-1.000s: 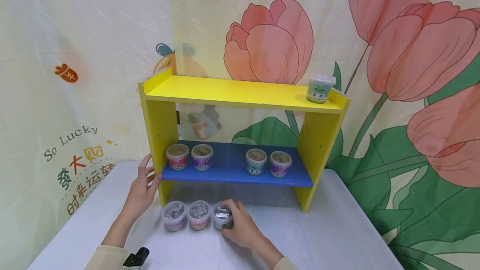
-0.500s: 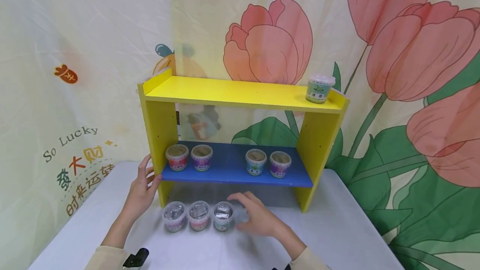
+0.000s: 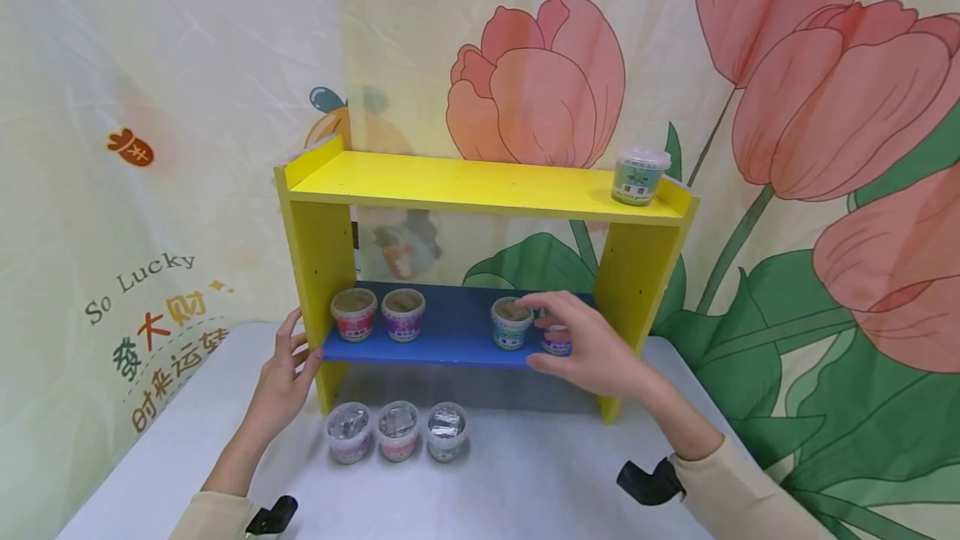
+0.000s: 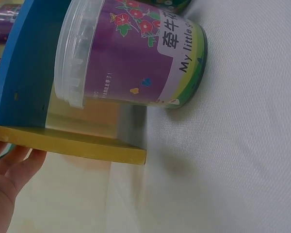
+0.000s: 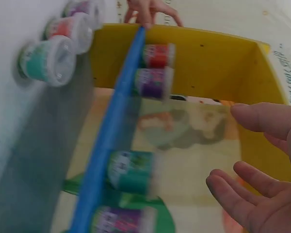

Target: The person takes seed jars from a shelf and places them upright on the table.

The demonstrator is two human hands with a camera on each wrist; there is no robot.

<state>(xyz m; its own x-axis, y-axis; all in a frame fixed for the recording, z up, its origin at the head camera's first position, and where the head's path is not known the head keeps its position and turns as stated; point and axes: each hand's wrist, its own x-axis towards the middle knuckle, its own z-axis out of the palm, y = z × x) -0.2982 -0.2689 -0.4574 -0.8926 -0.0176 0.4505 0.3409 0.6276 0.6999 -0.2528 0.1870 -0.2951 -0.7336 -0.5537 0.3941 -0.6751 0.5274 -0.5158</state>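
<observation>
My left hand (image 3: 281, 377) holds the left side panel of a yellow and blue shelf unit (image 3: 480, 182), thumb at the front edge and fingers on the outer face. My right hand (image 3: 588, 340), holding nothing, hovers with spread fingers before the right part of the blue board. It partly hides a purple planting tub (image 3: 557, 347); beside that stands a teal tub (image 3: 512, 332). A red tub (image 3: 355, 322) and another purple tub (image 3: 403, 322) stand at the board's left. The left wrist view shows a flower-labelled purple tub (image 4: 131, 53) with a clear lid up close.
On the white tablecloth before the unit, a purple tub (image 3: 348, 444), a pink tub (image 3: 398, 442) and a teal tub (image 3: 447, 444) stand in a row. A green tub (image 3: 639, 180) sits at the top board's right end. A tulip-printed curtain (image 3: 540, 90) hangs behind.
My right hand has let go of the front-row teal tub and moved up and right to the blue board. The left hand keeps its place on the side panel.
</observation>
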